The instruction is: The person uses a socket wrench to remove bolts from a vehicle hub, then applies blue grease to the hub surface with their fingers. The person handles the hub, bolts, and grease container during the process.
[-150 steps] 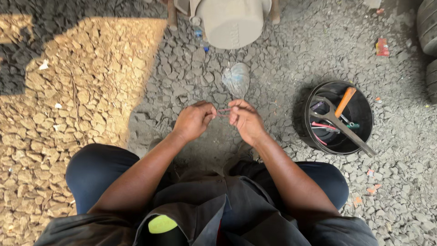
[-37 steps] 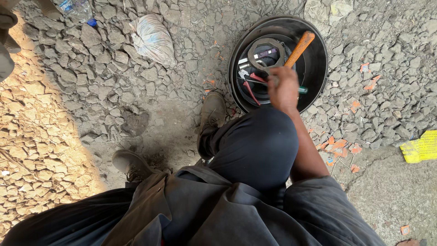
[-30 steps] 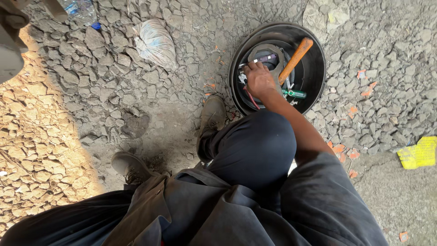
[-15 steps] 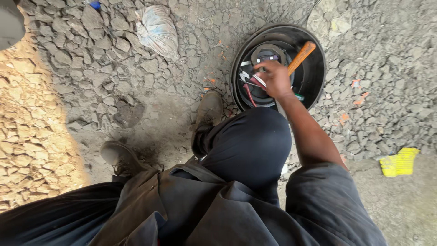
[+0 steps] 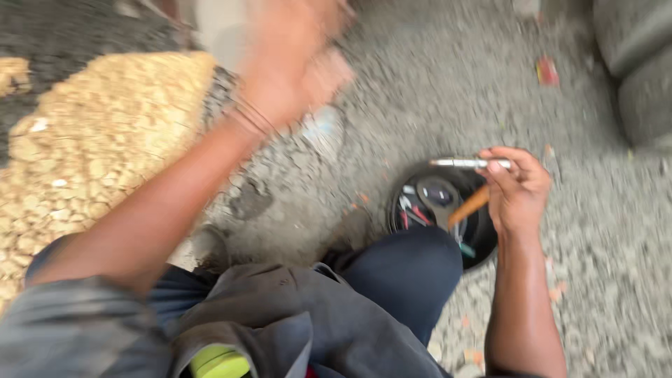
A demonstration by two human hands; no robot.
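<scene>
Head cam: right hand [image 5: 516, 190] pinches thin metal rod/tool [image 5: 467, 163] at 1 end, fingers curled round it, held level above black tool bowl [image 5: 483, 246]. Looks light, stiff, slick; grip mid-shaft. Left hand [image 5: 297, 66] raised, blurred, finger state can't tell.

Grey gravel ground [image 5: 420, 84]; sunlit yellow patch [image 5: 98, 133] at left; dark tyres [image 5: 633, 63] top right; scattered red scraps [image 5: 547, 70]
</scene>
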